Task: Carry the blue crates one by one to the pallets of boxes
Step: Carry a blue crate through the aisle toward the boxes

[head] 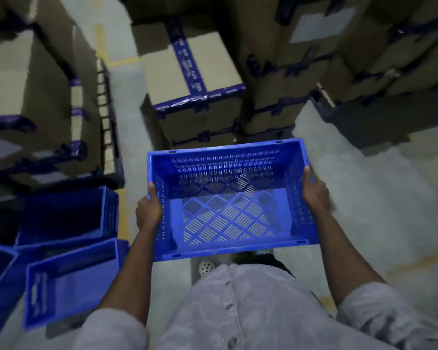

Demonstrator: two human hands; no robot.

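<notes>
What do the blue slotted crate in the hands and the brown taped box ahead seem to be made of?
Blue slotted crate: apparently moulded rigid plastic, slight sheen; uniform colour, regular slots. Brown taped box: likely matte cardboard, flat panels sealed with glossy dark blue tape.

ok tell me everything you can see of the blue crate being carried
The crate is bright blue and looks like hard plastic. It is rectangular and open-topped, with slotted walls and a base of slots in a diamond pattern. It is empty. It is held up, roughly level, in front of the person's shirt, long side across. The left hand grips its left end wall and the right hand its right.
</notes>
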